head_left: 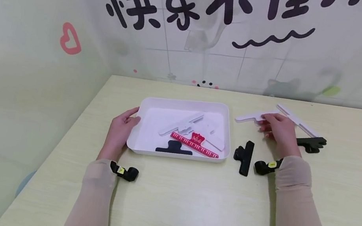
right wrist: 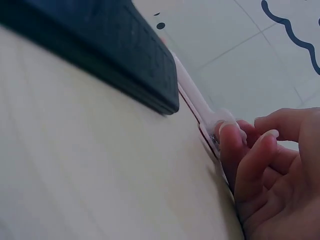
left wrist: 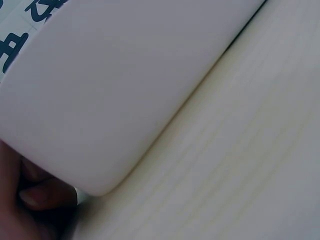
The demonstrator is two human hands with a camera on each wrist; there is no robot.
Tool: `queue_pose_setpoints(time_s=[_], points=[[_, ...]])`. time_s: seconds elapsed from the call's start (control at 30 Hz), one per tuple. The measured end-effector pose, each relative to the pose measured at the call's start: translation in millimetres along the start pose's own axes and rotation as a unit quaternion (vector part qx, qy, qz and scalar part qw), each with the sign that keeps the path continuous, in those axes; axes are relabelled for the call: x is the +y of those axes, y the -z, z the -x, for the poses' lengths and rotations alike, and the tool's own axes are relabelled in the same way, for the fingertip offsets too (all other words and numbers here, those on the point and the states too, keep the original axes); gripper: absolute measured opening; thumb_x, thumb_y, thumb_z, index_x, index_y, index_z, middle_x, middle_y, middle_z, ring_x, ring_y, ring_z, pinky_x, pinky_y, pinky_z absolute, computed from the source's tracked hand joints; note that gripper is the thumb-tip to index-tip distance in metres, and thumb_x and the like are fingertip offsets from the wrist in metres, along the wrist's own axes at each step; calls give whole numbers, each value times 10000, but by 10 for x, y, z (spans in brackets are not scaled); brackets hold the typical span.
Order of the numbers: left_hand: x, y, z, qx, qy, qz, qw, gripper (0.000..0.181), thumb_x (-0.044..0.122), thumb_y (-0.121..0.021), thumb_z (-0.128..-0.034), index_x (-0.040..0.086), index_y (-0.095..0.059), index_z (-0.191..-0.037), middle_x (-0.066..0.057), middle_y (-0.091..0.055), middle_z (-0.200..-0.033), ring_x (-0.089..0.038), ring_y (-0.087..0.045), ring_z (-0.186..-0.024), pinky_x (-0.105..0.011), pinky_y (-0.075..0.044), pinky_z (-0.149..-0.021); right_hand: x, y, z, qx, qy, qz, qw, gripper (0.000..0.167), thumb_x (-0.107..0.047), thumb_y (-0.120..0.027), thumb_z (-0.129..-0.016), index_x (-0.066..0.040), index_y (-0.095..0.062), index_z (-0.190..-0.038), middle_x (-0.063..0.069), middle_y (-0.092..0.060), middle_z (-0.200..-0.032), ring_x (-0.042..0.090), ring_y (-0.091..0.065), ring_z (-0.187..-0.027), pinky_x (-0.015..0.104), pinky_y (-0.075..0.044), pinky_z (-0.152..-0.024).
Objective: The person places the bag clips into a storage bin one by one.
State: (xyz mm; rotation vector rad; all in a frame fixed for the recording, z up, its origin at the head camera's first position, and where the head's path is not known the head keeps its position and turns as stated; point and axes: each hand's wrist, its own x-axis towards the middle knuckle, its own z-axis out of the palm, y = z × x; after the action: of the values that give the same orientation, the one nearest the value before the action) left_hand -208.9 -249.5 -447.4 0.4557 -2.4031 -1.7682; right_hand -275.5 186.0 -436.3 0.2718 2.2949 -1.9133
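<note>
A white tray [head_left: 146,149] holds a red clip [head_left: 194,143], a black clip [head_left: 174,148] and several white or clear clips [head_left: 182,124]. The left hand [head_left: 121,129] grips the tray's left end, thumb on the rim; in the left wrist view its curled fingers [left wrist: 47,195] lie against the tray's corner. To the right of the tray, the right hand [head_left: 280,131] pinches a white clip [head_left: 250,117] lying on the table. The right wrist view shows the fingers [right wrist: 250,165] at that clip's handle [right wrist: 220,120], the clip's long edge close to the tabletop.
A second white clip [head_left: 298,120] lies behind the right hand. One black clip [head_left: 312,144] is beside the right wrist, another [head_left: 246,158] stands between the tray and the right forearm. A printed cloth [head_left: 193,63] hangs along the table's back edge.
</note>
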Motion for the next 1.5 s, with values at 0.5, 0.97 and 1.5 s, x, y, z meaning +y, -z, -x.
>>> queue_pose_setpoints(time_s=[0.5,0.97,1.5], points=[[-19,20,-3,-109,-22,90,9999,426,353,-555,-874,289,-480,-1288,-68,-535,-891,-155,-539,-706,-242,-483,-569,44,-38,32,325,356,-928,9945,429,-364,-562,-866,7,-569,-1081,-3,-641,-806,83,-540,-624,181,-408,-473],[-34,25,-6,-116,-77,257,9996,430,349,-570,-866,277,-489,-1282,-64,-545,-891,-146,-551,-703,-248,-488,-571,107,-70,79,-331,1386,-1751,9742,366,-267,-589,-856,58,-575,-1025,81,-606,-940,163,-591,-871,237,-455,-817],[-19,4,-10,-122,-28,78,9999,428,360,-556,-872,292,-480,-1288,-67,-545,-913,-155,-545,-719,-240,-483,-570,61,-62,135,-722,1361,-2204,9632,322,-214,-559,-879,63,-553,-1043,113,-575,-990,195,-607,-900,315,-478,-785]])
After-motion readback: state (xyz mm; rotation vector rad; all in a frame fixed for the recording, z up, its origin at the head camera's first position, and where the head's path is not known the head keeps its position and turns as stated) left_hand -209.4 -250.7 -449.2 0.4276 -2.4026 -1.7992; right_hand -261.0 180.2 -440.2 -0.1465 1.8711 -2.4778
